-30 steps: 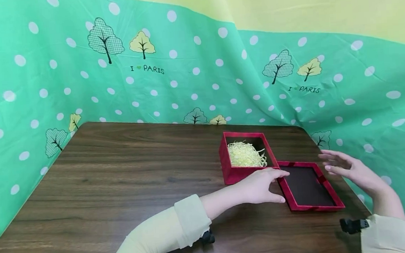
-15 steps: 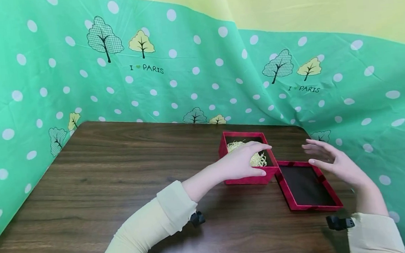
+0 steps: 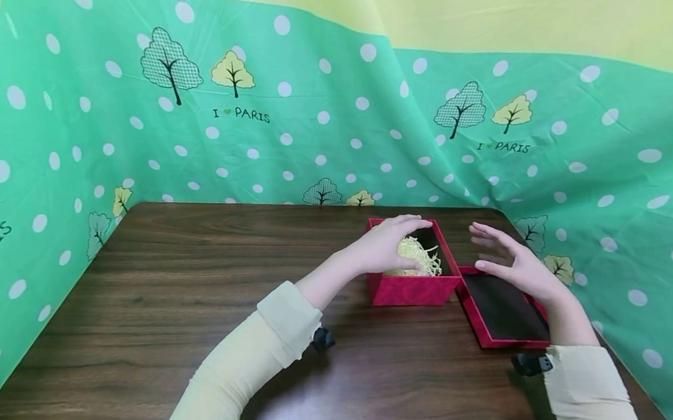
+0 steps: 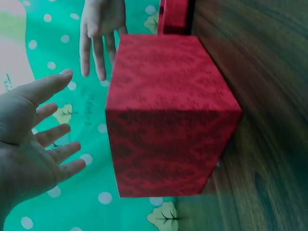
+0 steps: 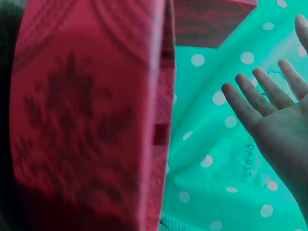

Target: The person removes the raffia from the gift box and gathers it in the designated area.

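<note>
A red patterned gift box stands uncovered at the table's far right, pale yellow shredded paper inside it. My left hand hovers over the box's left part with its fingers extended and hides some of the filling. In the left wrist view that hand is spread beside the box, apart from its walls. The box's red lid lies upturned against the box's near right corner, dark inside. Above the lid is my right hand, fingers relaxed and holding nothing; the right wrist view shows its palm.
The dark wood table stretches away to the left of the box. Behind it hangs a green and yellow curtain with dots and trees. Small black cameras are strapped at both wrists.
My left hand has moved from between box and lid back and left over the box. My right hand has come leftward, from beyond the lid's right side to above it. Box and lid stay put.
</note>
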### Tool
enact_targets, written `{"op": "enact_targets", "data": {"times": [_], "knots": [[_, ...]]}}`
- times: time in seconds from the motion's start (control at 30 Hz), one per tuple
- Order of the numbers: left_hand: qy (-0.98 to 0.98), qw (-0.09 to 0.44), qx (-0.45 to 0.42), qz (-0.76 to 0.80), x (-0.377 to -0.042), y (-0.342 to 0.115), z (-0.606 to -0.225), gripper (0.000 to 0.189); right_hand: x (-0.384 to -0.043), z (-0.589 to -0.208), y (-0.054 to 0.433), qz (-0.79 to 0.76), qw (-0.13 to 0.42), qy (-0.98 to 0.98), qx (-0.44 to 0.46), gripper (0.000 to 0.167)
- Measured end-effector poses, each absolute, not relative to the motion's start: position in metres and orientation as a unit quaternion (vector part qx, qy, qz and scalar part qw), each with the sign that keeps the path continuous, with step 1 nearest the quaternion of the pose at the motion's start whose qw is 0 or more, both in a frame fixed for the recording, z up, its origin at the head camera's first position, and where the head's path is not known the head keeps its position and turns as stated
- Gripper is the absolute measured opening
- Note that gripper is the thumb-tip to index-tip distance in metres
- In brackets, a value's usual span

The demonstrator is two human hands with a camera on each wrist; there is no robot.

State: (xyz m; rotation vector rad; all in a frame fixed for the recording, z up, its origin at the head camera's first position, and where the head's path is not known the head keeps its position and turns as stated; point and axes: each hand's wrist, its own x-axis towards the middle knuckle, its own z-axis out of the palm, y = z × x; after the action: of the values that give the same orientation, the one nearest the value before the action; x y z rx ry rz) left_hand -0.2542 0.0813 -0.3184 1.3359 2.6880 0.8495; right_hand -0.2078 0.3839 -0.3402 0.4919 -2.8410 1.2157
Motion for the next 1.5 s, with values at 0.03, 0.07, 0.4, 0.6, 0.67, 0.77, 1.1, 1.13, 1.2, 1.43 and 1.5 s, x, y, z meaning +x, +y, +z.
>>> {"op": "enact_targets", "data": {"times": [0.03, 0.07, 0.4, 0.6, 0.67, 0.77, 1.1, 1.13, 1.2, 1.43, 1.5], "knots": [[0.862, 0.011, 0.426, 0.273, -0.257, 0.081, -0.319, 0.074, -0.210, -0.342, 0.382, 0.393, 0.005, -0.905, 0.162, 0.070], [0.864, 0.012, 0.423, 0.274, -0.260, 0.081, -0.320, 0.074, -0.213, -0.344, 0.380, 0.398, 0.001, -0.902, 0.166, 0.071], [0.864, 0.017, 0.422, 0.276, -0.291, 0.083, -0.333, 0.074, -0.229, -0.364, 0.367, 0.422, -0.051, -0.892, 0.153, 0.074], [0.861, 0.033, 0.433, 0.267, -0.305, 0.086, -0.341, 0.073, -0.237, -0.373, 0.362, 0.436, -0.079, -0.882, 0.159, 0.075], [0.859, 0.043, 0.437, 0.264, -0.308, 0.087, -0.343, 0.073, -0.238, -0.375, 0.361, 0.444, -0.087, -0.878, 0.156, 0.075], [0.857, 0.059, 0.438, 0.263, -0.309, 0.089, -0.345, 0.073, -0.240, -0.377, 0.360, 0.450, -0.098, -0.874, 0.153, 0.075], [0.862, 0.108, 0.441, 0.225, -0.313, 0.092, -0.347, 0.076, -0.242, -0.381, 0.361, 0.467, -0.137, -0.859, 0.156, 0.080], [0.862, 0.111, 0.441, 0.225, -0.314, 0.093, -0.348, 0.076, -0.242, -0.381, 0.362, 0.467, -0.139, -0.859, 0.157, 0.081], [0.860, 0.114, 0.446, 0.220, -0.317, 0.094, -0.349, 0.077, -0.242, -0.381, 0.363, 0.464, -0.140, -0.860, 0.161, 0.082], [0.858, 0.118, 0.469, 0.174, -0.322, 0.100, -0.352, 0.074, -0.243, -0.380, 0.362, 0.464, -0.139, -0.859, 0.169, 0.083], [0.860, 0.119, 0.472, 0.155, -0.322, 0.102, -0.352, 0.071, -0.243, -0.380, 0.363, 0.465, -0.140, -0.858, 0.167, 0.084]]}}
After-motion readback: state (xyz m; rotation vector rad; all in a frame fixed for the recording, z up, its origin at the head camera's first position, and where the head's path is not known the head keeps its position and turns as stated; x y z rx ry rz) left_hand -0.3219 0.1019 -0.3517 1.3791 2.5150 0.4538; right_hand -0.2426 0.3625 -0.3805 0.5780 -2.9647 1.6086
